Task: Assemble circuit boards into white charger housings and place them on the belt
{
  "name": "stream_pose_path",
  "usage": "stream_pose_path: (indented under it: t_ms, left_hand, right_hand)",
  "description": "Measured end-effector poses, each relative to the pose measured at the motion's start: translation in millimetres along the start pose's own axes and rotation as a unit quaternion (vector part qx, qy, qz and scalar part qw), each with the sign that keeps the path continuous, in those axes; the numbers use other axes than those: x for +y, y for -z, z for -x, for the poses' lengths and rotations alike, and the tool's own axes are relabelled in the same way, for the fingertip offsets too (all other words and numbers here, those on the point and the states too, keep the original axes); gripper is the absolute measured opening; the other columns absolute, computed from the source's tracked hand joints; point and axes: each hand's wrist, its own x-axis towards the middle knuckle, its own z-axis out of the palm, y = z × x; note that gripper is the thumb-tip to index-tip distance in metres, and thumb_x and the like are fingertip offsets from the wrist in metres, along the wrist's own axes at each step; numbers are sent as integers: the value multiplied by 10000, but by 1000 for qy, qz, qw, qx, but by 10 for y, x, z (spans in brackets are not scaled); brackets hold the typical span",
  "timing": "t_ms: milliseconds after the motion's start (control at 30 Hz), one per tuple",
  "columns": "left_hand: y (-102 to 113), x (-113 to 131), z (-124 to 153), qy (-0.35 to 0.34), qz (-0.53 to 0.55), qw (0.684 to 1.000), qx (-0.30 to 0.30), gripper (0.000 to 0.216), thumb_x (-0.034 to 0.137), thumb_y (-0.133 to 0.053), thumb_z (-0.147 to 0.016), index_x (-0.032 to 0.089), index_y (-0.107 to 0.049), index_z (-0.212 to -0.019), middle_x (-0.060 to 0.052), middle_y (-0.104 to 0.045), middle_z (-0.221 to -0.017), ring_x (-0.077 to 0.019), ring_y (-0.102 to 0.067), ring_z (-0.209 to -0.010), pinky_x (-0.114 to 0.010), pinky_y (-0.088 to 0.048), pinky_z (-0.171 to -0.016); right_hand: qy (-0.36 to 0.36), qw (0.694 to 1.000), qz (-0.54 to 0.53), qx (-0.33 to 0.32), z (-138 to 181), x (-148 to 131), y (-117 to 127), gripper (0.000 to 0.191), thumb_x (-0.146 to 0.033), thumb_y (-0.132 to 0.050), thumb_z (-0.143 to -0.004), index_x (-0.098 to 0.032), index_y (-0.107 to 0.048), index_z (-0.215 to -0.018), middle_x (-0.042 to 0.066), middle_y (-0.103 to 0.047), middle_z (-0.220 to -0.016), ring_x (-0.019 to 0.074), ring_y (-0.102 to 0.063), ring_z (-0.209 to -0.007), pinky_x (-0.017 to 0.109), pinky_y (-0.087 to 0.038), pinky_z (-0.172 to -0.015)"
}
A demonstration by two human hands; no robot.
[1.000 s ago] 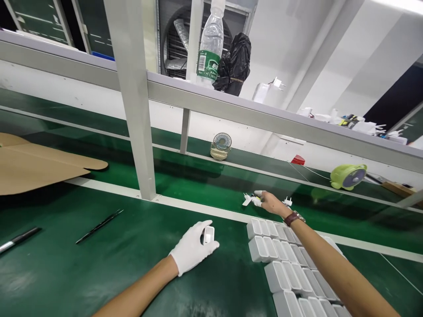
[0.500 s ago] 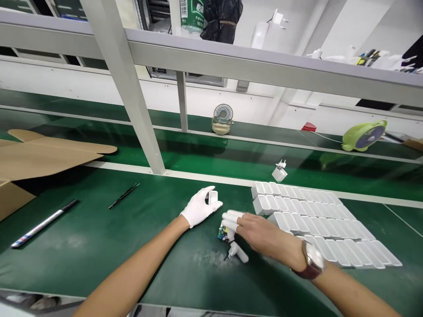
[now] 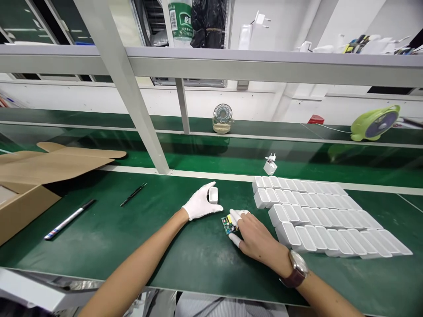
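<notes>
Circuit board (image 3: 228, 224) left of case rows (image 3: 322, 218), component side up, pinched by fingers of right hand (image 3: 253, 234) — half second ago white plug dangled below it, now out of sight. Left hand (image 3: 200, 204), gloved, farther left of case rows, fingers curled round single white case (image 3: 213, 195), as before. Bottle (image 3: 181, 26) up beyond case rows, leftward — green label (image 3: 183, 20), barcode (image 3: 173, 20), character 怡 readable.

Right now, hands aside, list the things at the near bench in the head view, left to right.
Marker → black tool → small case → board → case rows. The box is left out: its flaps reach past the marker.
</notes>
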Motion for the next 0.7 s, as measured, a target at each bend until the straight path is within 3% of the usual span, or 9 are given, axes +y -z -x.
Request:
stream_pose_path:
  t_ms: [100,267,467,567,700]
  left_hand:
    - [22,-4,10,-10,-13,1000,-8,1020,386,-879,-592,192,-407,-1474,-121,-513,-1460,-310,-520,-1319,-448,-396,-1144]
    - [9,-6,39,-13,-12,1000,15,803,360,-844,-644,206,-516,-1361,-87,-613,-1320,-279,-622,-1170,-428,-484,-1048]
    - [-21,7,91,-58,-18,998,31,581,273,-803,-663,202,-599,-1202,-55,-638,-1216,-251,-614,-1133,-393,-484,-1036]
    - [-34,-10,116,-110,-23,993,31,642,186,-792,-614,214,-599,-1226,-76,-580,-1237,-258,-580,-1156,-401,-479,-1045]
    - [15,-28,167,-117,-33,992,-10,804,139,-745,-611,235,-514,-1375,-91,-541,-1229,-264,-574,-1124,-429,-495,-1016]
  right_hand:
    - [35,999,-24,-11,-14,101,-31,357,-101,-519,-849,-98,-583,-1201,192,-635,-1178,334,-605,-1116,558,-505,-1000]
    - [49,996,-70,-7,-50,157,27,512,-83,-489,-841,-138,-451,-1349,138,-614,-1188,293,-581,-1155,551,-458,-1072]
    - [-20,979,-201,25,-211,-37,416,559,-141,-524,-859,-217,-396,-1397,106,-524,-1193,221,-608,-942,417,-584,-859]
    - [-26,970,-237,39,-299,-50,470,604,-150,-504,-889,-275,-346,-1458,107,-478,-1267,174,-605,-809,365,-597,-738]
    - [-59,940,-318,114,-321,18,275,565,-189,-530,-920,-295,-367,-1450,101,-472,-1290,189,-642,-946,353,-595,-831]
